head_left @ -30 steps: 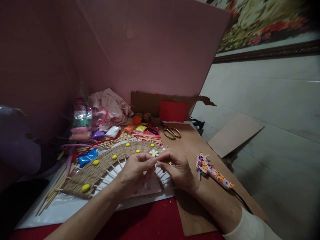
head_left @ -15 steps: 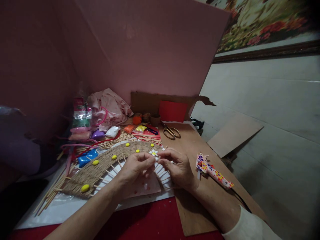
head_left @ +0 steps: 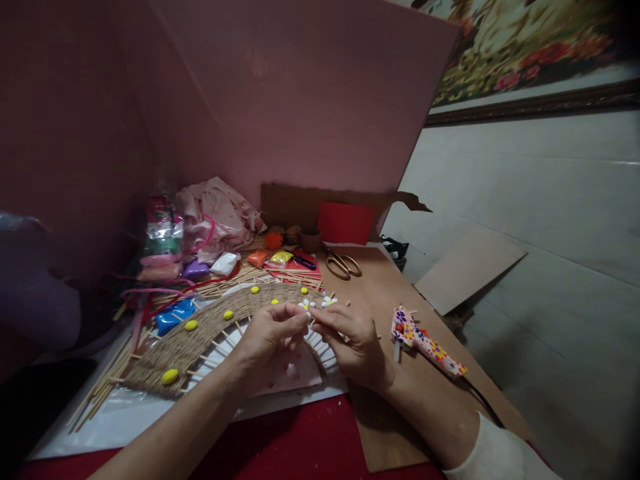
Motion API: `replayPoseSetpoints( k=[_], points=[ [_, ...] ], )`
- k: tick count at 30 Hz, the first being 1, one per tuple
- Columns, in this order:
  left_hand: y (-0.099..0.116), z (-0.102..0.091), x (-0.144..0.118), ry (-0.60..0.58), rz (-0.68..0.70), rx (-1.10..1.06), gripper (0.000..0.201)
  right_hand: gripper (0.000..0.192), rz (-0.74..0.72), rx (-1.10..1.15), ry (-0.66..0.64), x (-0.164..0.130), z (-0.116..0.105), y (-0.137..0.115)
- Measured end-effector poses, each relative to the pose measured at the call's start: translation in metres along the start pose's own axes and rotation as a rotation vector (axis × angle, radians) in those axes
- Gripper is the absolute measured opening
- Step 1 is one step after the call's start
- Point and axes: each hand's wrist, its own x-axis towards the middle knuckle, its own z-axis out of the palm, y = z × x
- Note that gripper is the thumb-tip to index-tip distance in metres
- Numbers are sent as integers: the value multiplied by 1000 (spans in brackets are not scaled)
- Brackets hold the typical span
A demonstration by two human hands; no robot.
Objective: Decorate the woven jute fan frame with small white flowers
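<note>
At the far left of the table (head_left: 320, 447), yellow beads (head_left: 171, 376) dot the woven arc (head_left: 200, 333), which curves up and to the right toward your hands; keep that arc flat on its white sheet (head_left: 125, 417) so the sticks under it do not shift. Your left hand (head_left: 273, 331) has its grip pinched shut, fingertips meeting those of the other hand on something too small to make out; hold it steady as the anchor and let the other side do the fine work. The white flower (head_left: 306, 305) sits on the arc's right end, just above your fingertips; I judge a light touch best there, so its petals stay put. Your right hand (head_left: 350, 337) also pinches closed on that same tiny piece; work in small moves. The patterned glue gun (head_left: 425, 341) lies apart to the right; keep your sleeve off its cord.
</note>
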Motion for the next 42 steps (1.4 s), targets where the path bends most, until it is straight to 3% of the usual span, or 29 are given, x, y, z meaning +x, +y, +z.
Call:
replayPoseSetpoints(
  k=[20,28,35,42],
  points=[
    [-3,-4,3,-28,22,-3,24,34,13,-44,30,0,-1,-4],
    [-2,-2,1,-68,10,30,27,11,51,-71,31,4,-1,-8],
    [2,1,-3,-42,-11,78,25,17,38,-103,11,3,-1,-7],
    [1,0,-1,-30,0,45,26,11,54,-62,26,2,0,-5]
  ],
)
